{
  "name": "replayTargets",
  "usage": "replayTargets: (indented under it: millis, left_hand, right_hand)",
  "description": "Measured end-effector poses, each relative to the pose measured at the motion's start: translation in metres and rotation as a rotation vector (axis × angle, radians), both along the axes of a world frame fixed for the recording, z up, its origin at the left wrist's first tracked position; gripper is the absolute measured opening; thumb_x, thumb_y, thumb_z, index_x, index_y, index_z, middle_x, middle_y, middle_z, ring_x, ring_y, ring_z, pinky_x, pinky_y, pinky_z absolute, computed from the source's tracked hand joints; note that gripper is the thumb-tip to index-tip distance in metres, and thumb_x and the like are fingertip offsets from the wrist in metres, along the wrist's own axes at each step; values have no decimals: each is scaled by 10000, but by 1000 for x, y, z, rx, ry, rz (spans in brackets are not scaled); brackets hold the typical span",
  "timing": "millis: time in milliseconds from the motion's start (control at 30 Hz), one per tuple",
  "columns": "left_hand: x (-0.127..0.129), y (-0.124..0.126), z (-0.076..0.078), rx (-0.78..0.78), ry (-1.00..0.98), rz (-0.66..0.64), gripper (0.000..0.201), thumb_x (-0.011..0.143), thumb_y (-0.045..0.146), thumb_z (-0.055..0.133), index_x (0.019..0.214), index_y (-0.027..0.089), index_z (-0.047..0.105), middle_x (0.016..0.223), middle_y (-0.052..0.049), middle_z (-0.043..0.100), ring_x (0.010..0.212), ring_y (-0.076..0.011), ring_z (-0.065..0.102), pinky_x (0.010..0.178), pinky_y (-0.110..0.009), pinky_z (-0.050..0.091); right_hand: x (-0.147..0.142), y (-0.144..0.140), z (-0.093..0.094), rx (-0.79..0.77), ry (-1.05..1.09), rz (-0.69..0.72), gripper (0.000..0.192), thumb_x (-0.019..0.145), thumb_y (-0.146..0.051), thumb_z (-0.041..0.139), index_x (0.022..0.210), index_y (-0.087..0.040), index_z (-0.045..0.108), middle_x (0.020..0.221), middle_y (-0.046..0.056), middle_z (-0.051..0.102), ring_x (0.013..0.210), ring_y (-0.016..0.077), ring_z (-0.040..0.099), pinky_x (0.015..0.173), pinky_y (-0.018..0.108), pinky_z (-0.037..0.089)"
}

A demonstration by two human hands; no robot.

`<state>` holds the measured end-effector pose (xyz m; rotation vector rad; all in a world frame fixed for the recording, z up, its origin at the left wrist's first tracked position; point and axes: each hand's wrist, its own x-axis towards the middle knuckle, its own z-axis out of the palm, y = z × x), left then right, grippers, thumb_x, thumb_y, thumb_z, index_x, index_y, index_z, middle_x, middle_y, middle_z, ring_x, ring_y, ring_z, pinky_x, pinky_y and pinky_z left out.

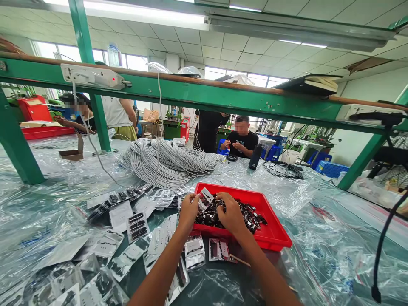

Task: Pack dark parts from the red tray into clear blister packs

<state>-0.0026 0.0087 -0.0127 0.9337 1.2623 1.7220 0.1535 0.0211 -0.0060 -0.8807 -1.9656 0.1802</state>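
Both forearms cut off; left hand point(188, 210), right hand point(232, 214) hide tray point(274, 238) parts.

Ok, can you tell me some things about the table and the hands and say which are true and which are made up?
1. Both hands are over the red tray. True: left hand and right hand reach into it.
2. The tray holds small dark parts. True.
3. The tray is blue. False: it is red.
4. The grey cable bundle lies inside the tray. False: it lies behind it on the table.
5. Small clear bags lie left of the tray. True.
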Motion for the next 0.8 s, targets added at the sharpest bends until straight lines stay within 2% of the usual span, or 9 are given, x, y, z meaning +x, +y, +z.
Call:
replayTargets:
  millis: [100,200,367,433,533,633,733,800]
  left_hand:
    - [5,-5,8,8,-152,-131,388,642,461,745,875,181,610,750,-33,683,627,-170,631,533,-262,471]
    - [9,-10,14,53,-168,-183,437,643,514,744,888,162,657,804,-51,701,712,-185,644,593,-273,488]
    - [12,-11,12,94,-37,-43,469,608,559,771,829,148,732,795,-62,726,737,-200,635,657,-289,485]
    - [12,-10,9,109,-42,-51,449,617,543,771,838,153,743,790,-56,726,737,-202,635,668,-292,485]
    - [14,-12,7,142,-48,-129,405,631,519,769,805,155,739,755,-47,714,704,-193,622,665,-288,481]
    - [14,-16,11,170,-8,-203,364,664,510,751,770,163,736,736,-43,705,651,-175,599,633,-278,467]
    - [10,-19,18,168,104,-271,330,692,499,721,756,176,743,673,-30,680,606,-167,578,590,-265,439]
    - [7,-19,22,151,209,-281,319,702,495,692,731,180,740,622,-25,658,572,-171,562,564,-269,417]
  right_hand:
    - [-6,-3,-1,49,-67,-41,345,875,-162,493,1192,-191,628,1205,139,645,1124,287,606,973,478,518]
    - [-13,-6,-6,120,-136,-57,370,924,-203,496,1276,-216,606,1278,150,611,1178,310,577,980,523,518]
    - [-21,-12,-7,175,-143,-30,394,928,-170,474,1301,-211,593,1295,145,604,1209,296,566,1015,508,507]
    - [-22,-14,-4,145,-100,-46,398,919,-179,478,1303,-163,583,1282,170,611,1207,303,565,1022,519,494]
    - [-23,-16,1,68,-4,-72,340,939,-227,469,1226,-138,627,1195,178,665,1132,307,611,998,520,493]
    - [-20,-15,7,-72,119,-40,250,938,-318,519,1041,-178,698,1020,127,733,938,274,683,866,439,554]
    - [-13,-13,14,-241,224,-20,243,873,-414,619,830,-192,708,806,69,743,740,236,690,729,367,578]
    - [-7,-10,17,-347,248,29,265,843,-435,633,771,-190,706,742,52,733,690,229,685,675,353,588]
